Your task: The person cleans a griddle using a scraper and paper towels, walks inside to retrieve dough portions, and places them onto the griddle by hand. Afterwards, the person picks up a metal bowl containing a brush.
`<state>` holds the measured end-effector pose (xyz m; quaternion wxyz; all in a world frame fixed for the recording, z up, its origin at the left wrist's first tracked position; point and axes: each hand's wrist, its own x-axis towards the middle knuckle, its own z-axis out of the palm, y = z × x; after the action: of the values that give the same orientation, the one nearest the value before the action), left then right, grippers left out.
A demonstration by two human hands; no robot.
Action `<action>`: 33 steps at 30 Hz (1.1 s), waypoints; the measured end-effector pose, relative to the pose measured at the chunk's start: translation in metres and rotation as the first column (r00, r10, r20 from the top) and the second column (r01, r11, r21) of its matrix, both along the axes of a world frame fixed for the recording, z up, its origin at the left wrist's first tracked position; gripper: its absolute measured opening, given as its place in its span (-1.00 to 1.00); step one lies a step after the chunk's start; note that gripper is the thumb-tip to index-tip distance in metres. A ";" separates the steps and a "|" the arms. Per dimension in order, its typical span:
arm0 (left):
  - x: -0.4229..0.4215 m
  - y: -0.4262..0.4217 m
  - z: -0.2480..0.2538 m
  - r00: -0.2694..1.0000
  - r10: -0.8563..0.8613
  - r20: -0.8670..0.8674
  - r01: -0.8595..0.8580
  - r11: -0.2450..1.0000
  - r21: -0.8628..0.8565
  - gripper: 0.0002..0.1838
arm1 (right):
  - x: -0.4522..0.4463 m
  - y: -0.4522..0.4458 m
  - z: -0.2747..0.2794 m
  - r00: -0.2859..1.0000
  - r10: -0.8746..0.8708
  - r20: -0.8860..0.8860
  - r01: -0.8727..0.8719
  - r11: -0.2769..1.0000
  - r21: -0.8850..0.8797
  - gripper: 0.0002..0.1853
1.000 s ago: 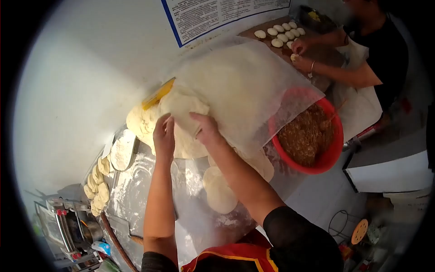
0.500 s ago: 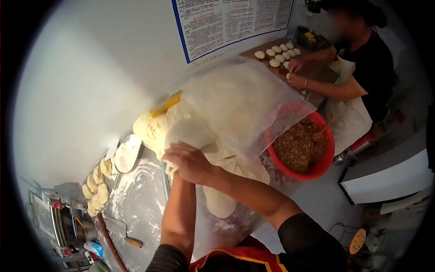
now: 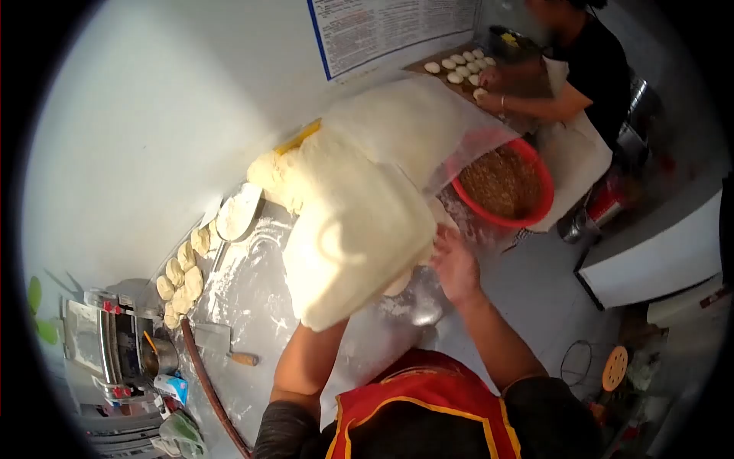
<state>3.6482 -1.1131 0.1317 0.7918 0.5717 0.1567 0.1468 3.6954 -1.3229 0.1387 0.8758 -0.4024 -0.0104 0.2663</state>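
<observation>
big dough sheet (image 3: 359, 222) over floured table (image 3: 256, 298)

left forearm (image 3: 307, 367) runs under the sheet; left hand hidden beneath, can't tell its fingers. right hand (image 3: 457, 268) at sheet's right edge, fingers loosely bent, can't tell if gripping. sheet looks soft, floppy, probably weighty, likely to tear if pinched; best carried from below on spread palms. farther: red bowl (image 3: 546, 187) of brown mix (image 3: 501, 183), then co-worker (image 3: 600, 84) with small dough rounds (image 3: 456, 59).

A broad dough sheet (image 3: 355, 222) hides the left hand, right hand (image 3: 457, 268) at the sheet's right edge, red bowl (image 3: 546, 185) of brown filling (image 3: 501, 182) beyond, co-worker's hands (image 3: 490, 77) beside pale dough rounds (image 3: 456, 77).
</observation>
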 end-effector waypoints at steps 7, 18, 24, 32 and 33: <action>-0.097 -0.075 0.036 0.952 -0.167 -0.258 0.307 0.477 0.824 -0.60 | -0.070 -0.050 -0.046 0.872 0.247 -0.423 -0.116 0.943 0.312 -0.44; -0.023 -0.135 -0.023 0.808 -0.258 -0.529 0.569 0.572 0.591 -0.63 | -0.047 -0.157 -0.129 0.615 0.373 -0.694 -0.232 0.928 0.293 -0.21; 0.078 -0.172 -0.071 0.683 -0.257 -0.683 0.658 0.623 0.424 -0.64 | 0.002 -0.180 -0.220 0.500 0.444 -0.744 -0.345 0.890 0.299 -0.24; 0.146 -0.194 -0.114 0.570 -0.250 -0.783 0.691 0.661 0.293 -0.67 | 0.049 -0.228 -0.274 0.313 0.452 -0.835 -0.410 0.858 0.310 -0.29; 0.149 -0.195 -0.117 0.561 -0.248 -0.790 0.691 0.666 0.282 -0.67 | 0.052 -0.232 -0.276 0.298 0.452 -0.841 -0.415 0.855 0.312 -0.30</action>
<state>3.7967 -1.3078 0.0144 0.4728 0.8093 0.2223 -0.2684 3.7472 -1.5550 -0.1376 0.6463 -0.1654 0.3411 0.6623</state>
